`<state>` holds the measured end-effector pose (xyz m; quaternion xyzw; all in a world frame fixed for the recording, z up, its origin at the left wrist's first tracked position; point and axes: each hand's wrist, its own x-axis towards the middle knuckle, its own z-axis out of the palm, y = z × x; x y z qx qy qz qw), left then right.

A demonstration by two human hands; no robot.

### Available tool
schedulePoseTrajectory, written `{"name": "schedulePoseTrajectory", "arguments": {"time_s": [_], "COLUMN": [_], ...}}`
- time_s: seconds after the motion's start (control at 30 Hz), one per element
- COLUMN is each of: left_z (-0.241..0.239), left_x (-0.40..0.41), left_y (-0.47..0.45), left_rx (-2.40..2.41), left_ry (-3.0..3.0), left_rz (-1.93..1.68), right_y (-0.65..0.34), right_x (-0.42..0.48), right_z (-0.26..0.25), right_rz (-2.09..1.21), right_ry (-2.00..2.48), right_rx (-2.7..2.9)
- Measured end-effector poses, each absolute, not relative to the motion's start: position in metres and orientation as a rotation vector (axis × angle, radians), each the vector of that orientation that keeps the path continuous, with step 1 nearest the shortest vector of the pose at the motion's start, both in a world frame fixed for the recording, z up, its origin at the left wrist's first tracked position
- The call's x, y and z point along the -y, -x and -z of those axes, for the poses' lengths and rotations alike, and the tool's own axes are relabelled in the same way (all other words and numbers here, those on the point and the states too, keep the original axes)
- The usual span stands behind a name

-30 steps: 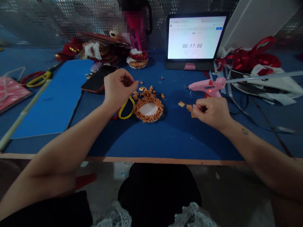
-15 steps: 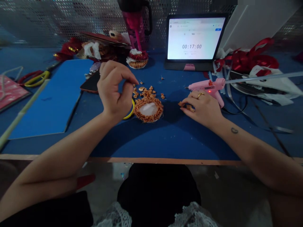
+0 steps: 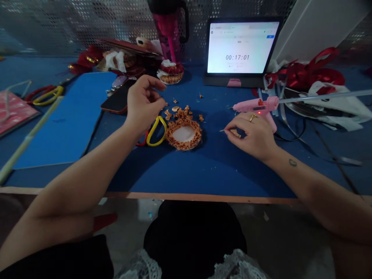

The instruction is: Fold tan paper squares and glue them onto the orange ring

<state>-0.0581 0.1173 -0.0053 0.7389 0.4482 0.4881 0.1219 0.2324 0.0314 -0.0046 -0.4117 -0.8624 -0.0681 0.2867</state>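
My left hand (image 3: pixel 147 101) hovers over the table with thumb and index finger apart and nothing visible between them. Beneath and beside it lie scissors with yellow and red handles (image 3: pixel 157 131), partly covered by the hand. A ring of crinkled brown dried pieces (image 3: pixel 195 144) around a white centre rests in the middle. Behind the ring is a small heap of curled tan pieces (image 3: pixel 183 112). My right hand (image 3: pixel 247 133) pinches a thin tan petal-like piece (image 3: pixel 222 130) at its fingertips, with another tan piece (image 3: pixel 235 133) under the fingers. Close behind it lies a pink glue gun (image 3: pixel 258 105), its red light lit.
A tablet (image 3: pixel 242 50) showing a timer stands at the back. Left are a blue board (image 3: pixel 61 120), a phone (image 3: pixel 116 99) and another pair of scissors (image 3: pixel 48 95). A pink tumbler (image 3: pixel 168 35) stands behind a small decorated piece (image 3: pixel 171 73). Red ribbon (image 3: pixel 314 73) lies right.
My left hand has lifted back from the small pieces and its thumb and index finger have parted, uncovering more of the scissors. My right fingertips have closed on a tan piece.
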Motion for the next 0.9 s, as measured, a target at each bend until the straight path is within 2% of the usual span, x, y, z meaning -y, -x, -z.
{"name": "schedulePoseTrajectory", "arguments": {"time_s": [0.2, 0.4, 0.7, 0.9], "left_z": [0.003, -0.021, -0.029, -0.038], "left_x": [-0.118, -0.097, -0.109, -0.069], "left_y": [0.061, 0.059, 0.070, 0.042], "left_rx": [-1.203, -1.006, -1.134, -0.785], "left_ry": [-2.280, -2.513, -2.530, -2.696], "left_rz": [-1.449, -2.069, -2.151, -1.802], "right_y": [-0.231, -0.225, -0.225, -0.228], "right_x": [-0.018, -0.010, -0.010, -0.012], "right_z": [0.006, 0.001, -0.006, -0.005], "right_rz": [-0.066, -0.326, -0.684, -0.953], "right_ry": [0.899, 0.904, 1.080, 1.160], "right_rx": [2.518, 2.473, 2.180, 2.001]}}
